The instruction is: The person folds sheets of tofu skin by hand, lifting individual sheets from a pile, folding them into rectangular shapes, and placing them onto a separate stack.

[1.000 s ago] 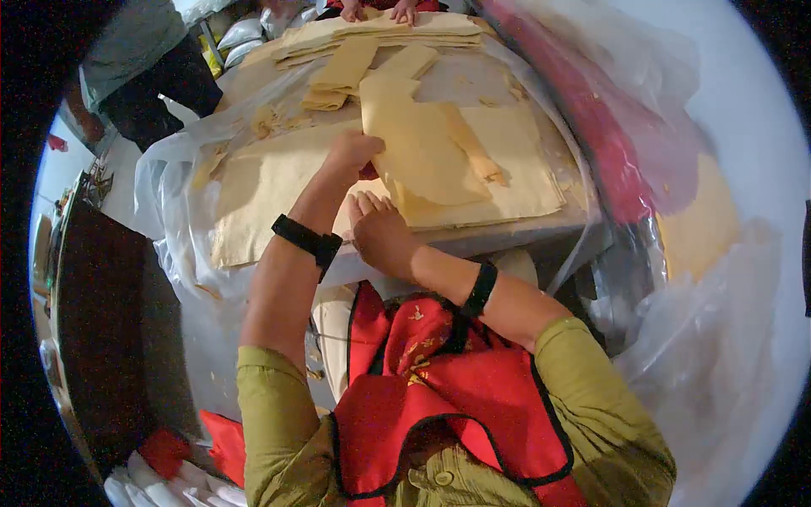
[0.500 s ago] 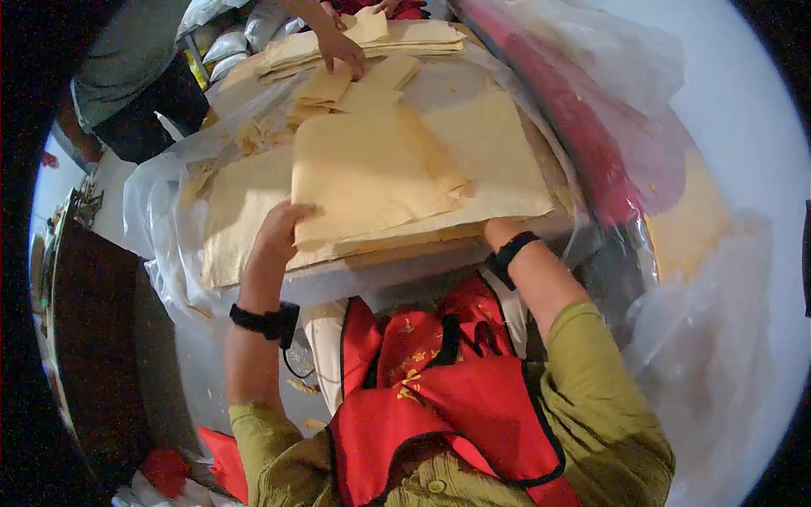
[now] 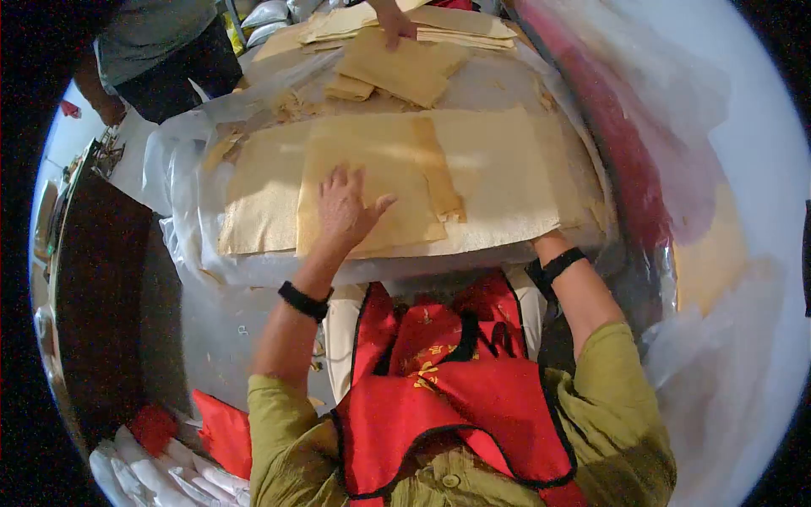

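Observation:
My left hand (image 3: pixel 345 209) lies with its fingers spread on a pale yellow, thin sheet (image 3: pixel 372 160) on the table. A darker strip (image 3: pixel 437 169) runs down that sheet's right side. Under it spreads a wider pale yellow sheet (image 3: pixel 498 177), and another sheet (image 3: pixel 262 194) shows at the left. My right hand (image 3: pixel 549 242) is at the wide sheet's front right edge. Its fingers are hidden beneath the sheet, so I cannot see whether they grip it.
Across the table, another person's hand (image 3: pixel 395 24) holds a folded yellow piece (image 3: pixel 397 68). Behind it lies a stack of yellow sheets (image 3: pixel 469 29). Clear plastic film (image 3: pixel 182 169) covers the table's left side. A dark cabinet (image 3: pixel 106 287) stands at left, and red and clear plastic (image 3: pixel 617 144) at right.
My left hand has let go of the lifted sheet's left edge and moved right, onto its surface. The sheet now lies flat. The other person's hand has lifted a folded piece.

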The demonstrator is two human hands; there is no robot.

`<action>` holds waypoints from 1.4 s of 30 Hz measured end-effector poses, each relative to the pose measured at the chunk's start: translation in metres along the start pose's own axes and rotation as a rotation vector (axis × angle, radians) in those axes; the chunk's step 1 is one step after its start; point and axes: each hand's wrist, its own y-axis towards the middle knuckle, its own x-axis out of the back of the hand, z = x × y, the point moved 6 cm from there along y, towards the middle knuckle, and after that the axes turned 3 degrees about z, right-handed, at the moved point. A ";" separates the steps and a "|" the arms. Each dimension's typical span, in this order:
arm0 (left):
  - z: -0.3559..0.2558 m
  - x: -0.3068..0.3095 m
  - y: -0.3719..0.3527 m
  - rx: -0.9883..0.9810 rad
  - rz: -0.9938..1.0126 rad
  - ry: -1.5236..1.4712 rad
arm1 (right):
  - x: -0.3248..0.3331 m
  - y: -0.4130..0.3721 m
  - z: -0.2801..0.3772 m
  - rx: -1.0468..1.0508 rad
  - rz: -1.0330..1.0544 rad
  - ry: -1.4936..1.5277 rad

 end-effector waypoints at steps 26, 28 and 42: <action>0.089 0.000 -0.015 0.585 0.468 -1.259 | -0.124 -0.012 0.163 0.250 0.257 -0.450; 0.084 0.001 -0.004 0.523 0.394 -1.177 | -0.117 -0.012 0.169 0.298 0.219 -0.450; 0.091 -0.010 0.040 0.304 0.041 -0.121 | -0.135 -0.001 0.175 0.431 0.371 -0.455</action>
